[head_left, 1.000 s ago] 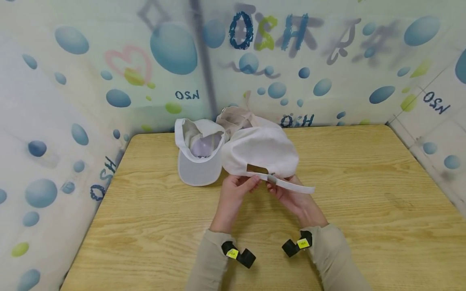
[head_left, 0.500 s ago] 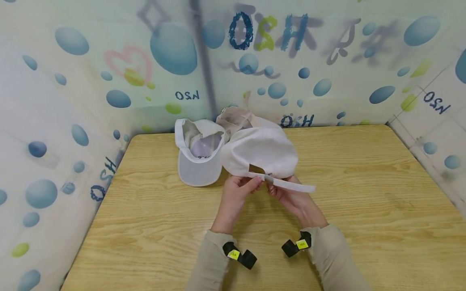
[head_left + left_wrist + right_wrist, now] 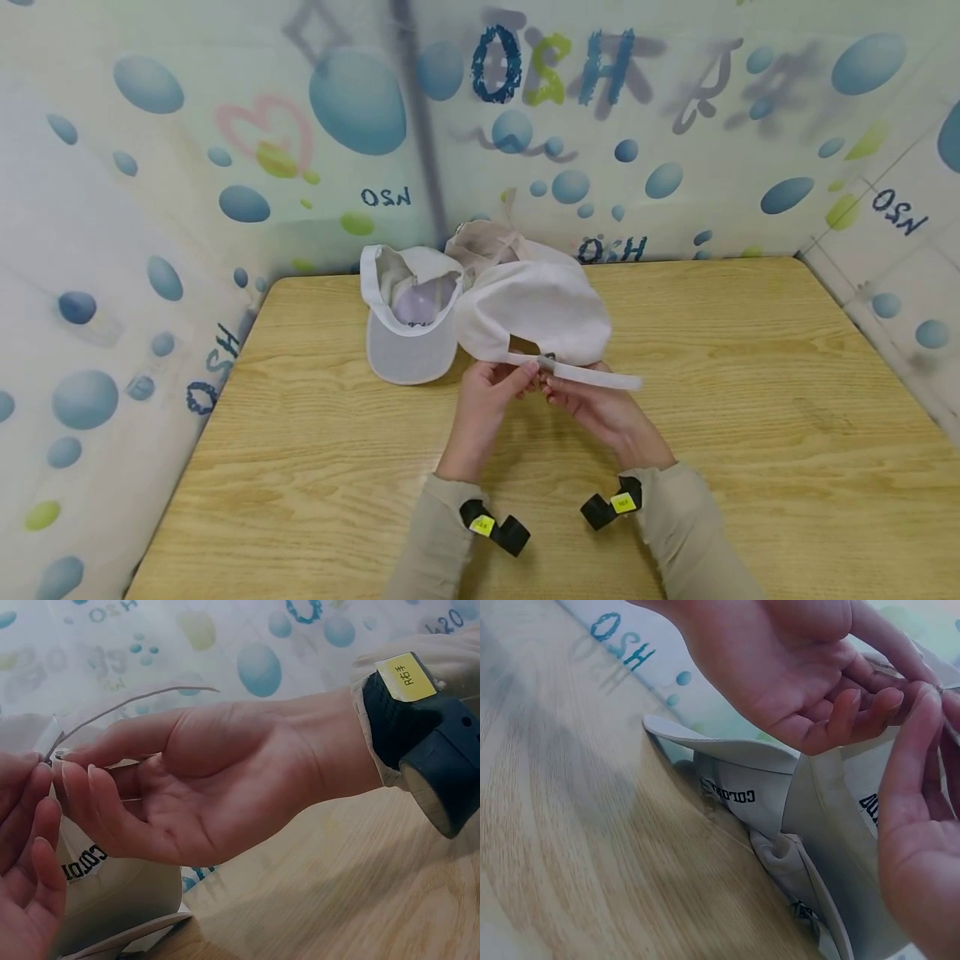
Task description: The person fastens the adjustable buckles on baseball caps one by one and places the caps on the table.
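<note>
Both hands work at the back strap of a white baseball cap point(image 3: 536, 308), whose rounded crown faces up in the head view. The left hand point(image 3: 478, 404) pinches the strap beside a small metal buckle point(image 3: 547, 363), its thumb lying on top. From the other side, the right hand point(image 3: 609, 414) pinches at the buckle with its fingertips. A loose strap end point(image 3: 600, 377) sticks out to the right over that hand. In the left wrist view, the right hand point(image 3: 217, 780) has its palm toward the camera; dark lettering shows on the cap below its fingers.
A second white cap point(image 3: 412, 354) lies upturned to the left, brim toward the person. Behind stands a pale pinkish cap point(image 3: 487, 242), partly hidden. All are on a wooden table point(image 3: 300, 450) against a patterned wall point(image 3: 675, 100).
The buckle and loose strap end have shifted slightly left. The right fingertips have moved left with them, closer to the left hand. The other caps have stayed in place.
</note>
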The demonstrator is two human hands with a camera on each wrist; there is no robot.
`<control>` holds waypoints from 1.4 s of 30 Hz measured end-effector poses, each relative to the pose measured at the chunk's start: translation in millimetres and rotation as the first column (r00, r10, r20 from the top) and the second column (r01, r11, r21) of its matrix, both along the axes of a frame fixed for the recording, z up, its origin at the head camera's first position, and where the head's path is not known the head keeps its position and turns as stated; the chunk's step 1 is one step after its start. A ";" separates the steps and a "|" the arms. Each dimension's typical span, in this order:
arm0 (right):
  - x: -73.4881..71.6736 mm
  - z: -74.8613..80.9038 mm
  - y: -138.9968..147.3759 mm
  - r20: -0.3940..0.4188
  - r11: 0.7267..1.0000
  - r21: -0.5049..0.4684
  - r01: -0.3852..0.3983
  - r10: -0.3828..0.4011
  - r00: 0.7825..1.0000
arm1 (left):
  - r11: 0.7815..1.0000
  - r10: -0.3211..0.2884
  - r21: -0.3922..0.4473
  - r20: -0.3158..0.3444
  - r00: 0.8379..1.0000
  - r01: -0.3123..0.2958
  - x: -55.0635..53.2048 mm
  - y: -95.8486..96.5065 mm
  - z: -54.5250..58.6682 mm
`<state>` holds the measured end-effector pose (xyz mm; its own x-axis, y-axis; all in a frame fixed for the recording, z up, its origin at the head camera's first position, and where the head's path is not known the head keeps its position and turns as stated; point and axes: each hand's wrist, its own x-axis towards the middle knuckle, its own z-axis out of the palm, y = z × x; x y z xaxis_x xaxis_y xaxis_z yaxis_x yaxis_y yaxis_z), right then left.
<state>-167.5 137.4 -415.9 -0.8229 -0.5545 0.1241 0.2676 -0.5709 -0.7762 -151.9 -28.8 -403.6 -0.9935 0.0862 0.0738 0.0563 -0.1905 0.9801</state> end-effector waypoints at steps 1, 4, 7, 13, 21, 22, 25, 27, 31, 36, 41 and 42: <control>0.1 0.0 -0.1 -0.013 1.000 0.008 -0.005 0.005 1.000 | 1.000 0.005 -0.001 0.004 1.000 -0.005 0.1 0.0 -0.1; 0.2 -0.3 -0.8 -0.035 1.000 0.008 -0.019 0.019 0.999 | 1.000 0.007 -0.001 0.009 1.000 -0.007 0.0 0.1 -0.5; -0.2 0.2 -2.2 -0.052 1.000 -0.001 -0.021 0.021 0.998 | 1.000 0.007 0.001 0.009 1.000 -0.007 -0.4 0.1 -0.9; -1.2 1.6 -4.1 -0.060 0.999 -0.012 0.043 -0.043 0.997 | 1.000 -0.002 0.000 0.005 1.000 0.002 -1.3 -1.3 -0.2; 0.5 4.0 -3.1 -0.066 0.989 0.014 0.147 -0.146 0.987 | 1.000 -0.008 0.014 0.018 1.000 0.008 -1.0 -2.1 0.7; 0.9 4.4 -3.0 -0.066 0.987 0.020 0.157 -0.156 0.986 | 1.000 -0.009 0.014 0.019 1.000 0.009 -1.0 -2.1 0.6; 2.1 5.7 -2.9 -0.065 0.981 0.041 0.188 -0.185 0.981 | 1.000 -0.013 0.020 0.024 1.000 0.013 -1.6 -2.3 0.1; 2.4 6.2 -3.0 -0.071 0.978 0.053 0.203 -0.199 0.977 | 1.000 -0.019 0.020 0.030 0.999 0.018 -1.8 -2.5 0.1; 2.3 6.1 -3.5 -0.088 0.971 0.069 0.229 -0.223 0.971 | 1.000 -0.029 0.013 0.030 0.999 0.029 0.6 -3.2 5.9; 2.3 5.6 -4.8 -0.115 0.962 0.082 0.259 -0.249 0.962 | 1.000 -0.020 -0.004 0.018 1.000 0.020 7.4 -3.0 19.8; 2.1 5.6 -5.9 -0.132 0.953 0.091 0.288 -0.275 0.952 | 1.000 -0.016 -0.013 0.022 1.000 0.016 9.9 -2.8 24.3; 2.2 5.7 -6.0 -0.134 0.952 0.093 0.292 -0.279 0.951 | 1.000 -0.017 -0.014 0.023 1.000 0.017 10.0 -2.9 24.4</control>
